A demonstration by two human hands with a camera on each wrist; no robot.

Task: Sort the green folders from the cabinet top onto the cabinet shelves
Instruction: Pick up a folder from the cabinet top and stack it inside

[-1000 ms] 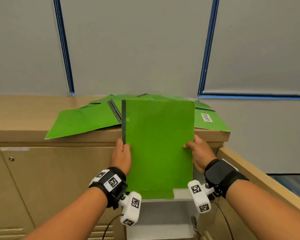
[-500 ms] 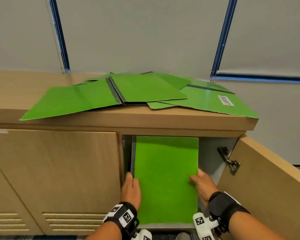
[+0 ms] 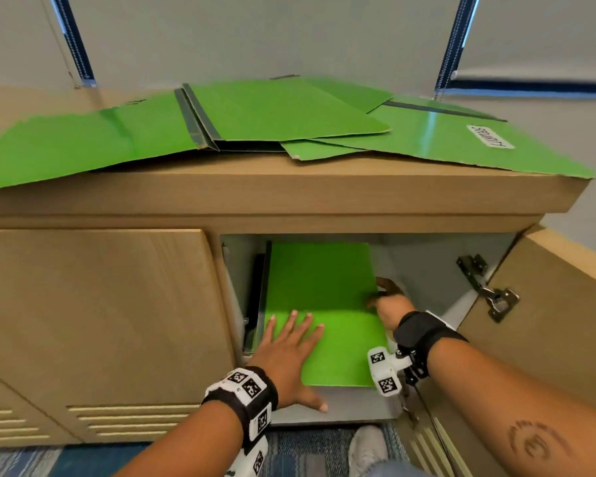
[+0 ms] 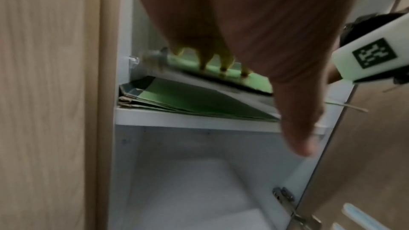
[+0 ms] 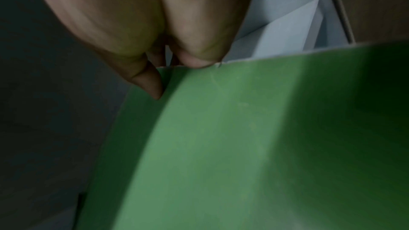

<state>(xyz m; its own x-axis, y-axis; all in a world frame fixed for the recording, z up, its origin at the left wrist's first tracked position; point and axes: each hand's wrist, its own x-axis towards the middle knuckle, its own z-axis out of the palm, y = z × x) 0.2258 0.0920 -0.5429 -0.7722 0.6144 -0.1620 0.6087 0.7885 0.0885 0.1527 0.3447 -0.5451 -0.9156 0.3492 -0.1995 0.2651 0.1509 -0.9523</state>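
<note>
A green folder lies flat on the upper shelf inside the open cabinet, on top of other green folders. My left hand rests flat on its front left part with straight, spread fingers. My right hand holds the folder's right edge, thumb and fingers pinching it. Several more green folders lie fanned out on the cabinet top, one with a white label.
The cabinet's right door stands open at the right, with a metal hinge. The left door is closed. A lower compartment shows below the shelf. My shoe stands on blue carpet.
The folder came down from in front of the cabinet top and went into the cabinet onto the shelf. My left hand let go of its edge and now lies flat on it.
</note>
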